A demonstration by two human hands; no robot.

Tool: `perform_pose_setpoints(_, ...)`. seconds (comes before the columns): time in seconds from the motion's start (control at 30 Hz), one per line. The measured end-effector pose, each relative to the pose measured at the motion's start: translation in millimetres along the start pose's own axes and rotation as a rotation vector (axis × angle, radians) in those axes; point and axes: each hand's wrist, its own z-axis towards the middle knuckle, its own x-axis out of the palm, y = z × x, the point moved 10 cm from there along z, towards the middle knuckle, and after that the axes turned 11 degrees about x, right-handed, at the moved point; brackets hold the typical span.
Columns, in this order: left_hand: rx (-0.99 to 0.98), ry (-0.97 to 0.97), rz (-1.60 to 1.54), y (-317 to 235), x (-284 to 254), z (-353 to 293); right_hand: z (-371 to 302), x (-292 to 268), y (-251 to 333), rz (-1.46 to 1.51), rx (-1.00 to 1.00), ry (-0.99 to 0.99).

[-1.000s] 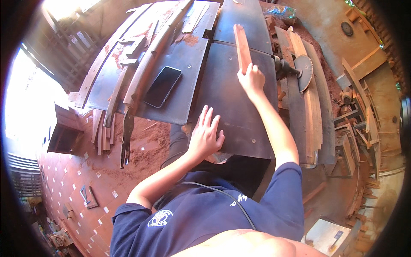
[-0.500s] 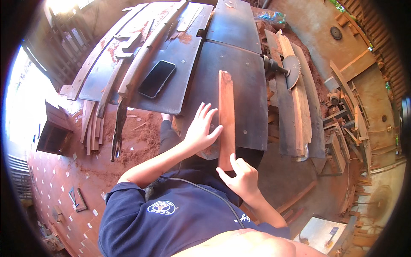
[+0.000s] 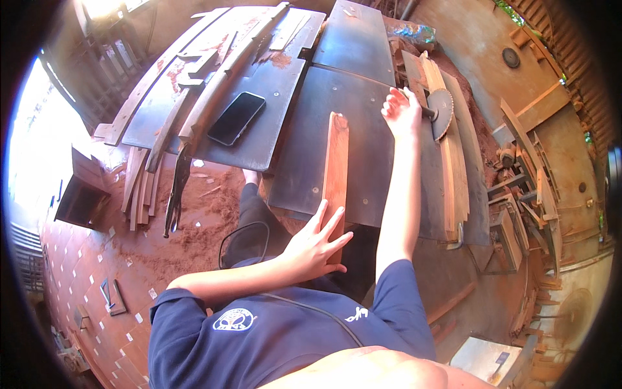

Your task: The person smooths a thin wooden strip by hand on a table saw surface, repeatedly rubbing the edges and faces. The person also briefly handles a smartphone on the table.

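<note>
The near wooden strip [image 3: 335, 162] looks bare and fairly smooth, its grain reddish. It lies on a dark tabletop [image 3: 366, 168] that looks like metal to me, with a dull sheen. To the right, the toothed metal saw blade [image 3: 440, 115] is matt; left, the phone [image 3: 237, 118] has a glossy black face. Powdery sawdust [image 3: 201, 201] coats the floor; the near shirt [image 3: 285, 330] is soft, matt cloth.

In front of you is a dark grey, flat metal surface [image 3: 366, 146], divided into left and right parts. On the right part lies a straight reddish-brown wooden strip [image 3: 335, 162], its near end jutting past the edge toward you. On your left lie a black rectangular phone [image 3: 237, 118], a long brown wooden rail [image 3: 219, 81] and reddish sawdust [image 3: 281, 61].
</note>
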Motion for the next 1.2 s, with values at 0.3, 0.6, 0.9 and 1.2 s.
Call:
perform_pose_setpoints(0.3, -0.208, 0.208, 0.311, 107.3, -32.3, 29.3, 90.8, -42.0, -51.5, 0.717, -0.195, 0.19)
perform_pose_setpoints(0.6, -0.236, 0.529, 0.543, 288.7, -49.3, 183.0, 80.6, -94.4, -42.6, 1.056, -0.356, 0.053)
perform_pose_setpoints(0.9, -0.358, 0.797, 0.554, 515.1, -18.0, 318.1, 94.6, -86.2, -43.2, 0.992, -0.278, -0.025)
perform_pose_setpoints(1.2, -0.607, 0.291, 0.38, 608.5, -13.2, 396.0, 90.1, -90.2, -40.8, 1.087, -0.281, -0.022)
